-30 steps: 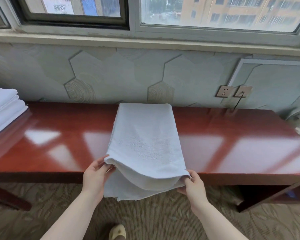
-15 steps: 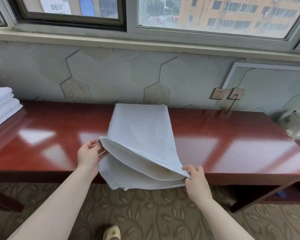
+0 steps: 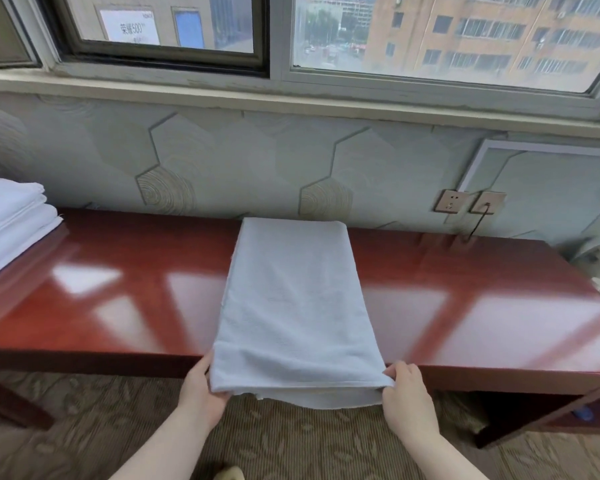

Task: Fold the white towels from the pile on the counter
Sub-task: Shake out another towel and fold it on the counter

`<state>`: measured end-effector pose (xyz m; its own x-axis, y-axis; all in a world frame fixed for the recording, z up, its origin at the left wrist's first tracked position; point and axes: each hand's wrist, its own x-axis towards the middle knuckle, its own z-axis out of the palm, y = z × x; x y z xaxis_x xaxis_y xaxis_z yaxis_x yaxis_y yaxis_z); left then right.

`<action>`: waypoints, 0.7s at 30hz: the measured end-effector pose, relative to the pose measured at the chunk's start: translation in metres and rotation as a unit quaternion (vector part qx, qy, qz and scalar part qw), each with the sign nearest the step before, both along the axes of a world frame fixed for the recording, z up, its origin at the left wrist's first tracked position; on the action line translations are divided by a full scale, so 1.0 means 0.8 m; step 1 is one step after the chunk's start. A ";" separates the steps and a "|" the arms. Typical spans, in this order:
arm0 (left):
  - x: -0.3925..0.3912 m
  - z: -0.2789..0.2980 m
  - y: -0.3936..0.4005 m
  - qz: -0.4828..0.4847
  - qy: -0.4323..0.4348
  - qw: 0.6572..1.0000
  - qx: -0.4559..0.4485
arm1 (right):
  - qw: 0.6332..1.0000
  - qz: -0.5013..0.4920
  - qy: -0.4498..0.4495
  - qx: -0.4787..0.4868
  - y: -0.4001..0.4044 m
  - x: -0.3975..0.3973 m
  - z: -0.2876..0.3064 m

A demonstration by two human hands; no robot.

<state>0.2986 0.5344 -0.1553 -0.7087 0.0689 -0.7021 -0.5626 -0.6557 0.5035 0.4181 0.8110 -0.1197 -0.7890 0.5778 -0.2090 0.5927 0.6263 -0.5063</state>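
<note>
Fingers of the left hand (image 3: pixel 201 393) and the right hand (image 3: pixel 407 389) are pinching the near corners of the white towel (image 3: pixel 291 306) in the lower centre of the frame. It is lying on the red counter (image 3: pixel 118 299), its near edge overhanging. It is looking soft and light, so corners are probably the best hold. Folded towels (image 3: pixel 11 220) are sitting at the left edge.
</note>
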 end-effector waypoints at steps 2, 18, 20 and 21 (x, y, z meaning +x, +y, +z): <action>0.007 -0.016 0.005 -0.010 -0.043 0.999 0.020 | 1.000 -0.013 0.007 -0.014 0.000 0.002 -0.004; 0.025 -0.064 0.015 -0.245 0.038 0.861 -0.444 | 0.999 -0.025 -0.002 -0.036 0.001 0.000 -0.012; 0.025 -0.064 0.006 -0.227 0.069 0.857 -0.457 | 0.999 -0.023 -0.006 -0.040 -0.002 0.001 -0.015; 0.023 -0.061 0.002 -0.233 0.077 0.867 -0.434 | 0.999 -0.024 -0.006 -0.045 -0.002 0.001 -0.016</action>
<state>0.3173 0.5359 -0.2043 -0.8356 -0.1341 -0.5326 -0.5471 0.2883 0.7858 0.4188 0.8090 -0.1323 -0.7579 0.5931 -0.2715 0.6275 0.5491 -0.5521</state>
